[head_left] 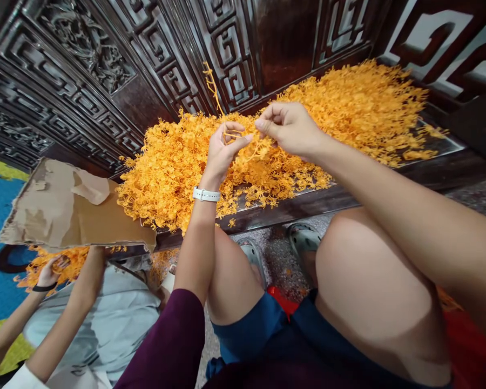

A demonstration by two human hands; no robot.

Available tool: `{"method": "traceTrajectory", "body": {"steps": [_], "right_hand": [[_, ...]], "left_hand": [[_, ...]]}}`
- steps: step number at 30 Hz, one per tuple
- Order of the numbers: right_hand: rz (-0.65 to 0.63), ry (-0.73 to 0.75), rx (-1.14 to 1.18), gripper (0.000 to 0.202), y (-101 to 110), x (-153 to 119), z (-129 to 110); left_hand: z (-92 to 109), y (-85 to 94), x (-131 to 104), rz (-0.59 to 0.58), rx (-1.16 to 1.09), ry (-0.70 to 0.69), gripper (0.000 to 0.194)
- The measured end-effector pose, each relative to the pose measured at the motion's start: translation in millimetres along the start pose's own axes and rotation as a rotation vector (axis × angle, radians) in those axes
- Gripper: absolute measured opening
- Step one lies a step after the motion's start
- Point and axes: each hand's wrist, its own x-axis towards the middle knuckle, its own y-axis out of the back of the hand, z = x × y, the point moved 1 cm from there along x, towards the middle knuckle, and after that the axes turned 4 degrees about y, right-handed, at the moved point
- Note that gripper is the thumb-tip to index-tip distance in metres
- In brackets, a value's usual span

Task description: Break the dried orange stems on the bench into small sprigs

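Thin branching orange pieces lie in a large pile (178,162) on a dark wooden bench (308,204). Above the pile's middle, my left hand (223,148), with a white watch on its wrist, has its fingers curled around an orange strand (214,89) that sticks up past the fingers. Just to its right, my right hand (287,127) pinches thumb and forefinger together over the pile; what lies between those fingertips is too small to make out. A small gap separates the two hands.
Torn cardboard (93,216) covers the bench's left end. A second person's hand (47,274) holds orange pieces at lower left. Behind the pile stands a carved dark wooden backrest (146,48). My knees are close to the bench's front edge.
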Motion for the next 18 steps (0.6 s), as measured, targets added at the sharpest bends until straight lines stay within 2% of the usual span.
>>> {"method": "traceTrajectory", "body": {"steps": [3, 7, 10, 14, 18], "right_hand": [[0.02, 0.07, -0.029, 0.038, 4, 3, 2], [0.089, 0.016, -0.043, 0.046, 7, 3, -2], [0.129, 0.007, -0.085, 0.042, 3, -4, -19], [0.048, 0.158, -0.305, 0.027, -11, -18, -50], [0.002, 0.169, -0.447, 0.025, -17, -24, -62]], "left_hand": [[5, -2.2, -4, -0.054, 0.113, -0.009, 0.024], [9, -6.2, -10, -0.127, 0.105, 0.09, 0.032], [2, -6.1, -3, -0.059, 0.003, 0.097, 0.034], [-10, -7.0, 17, 0.061, -0.028, 0.038, 0.036], [-8, -13.4, 22, 0.121, -0.076, 0.024, 0.03]]}}
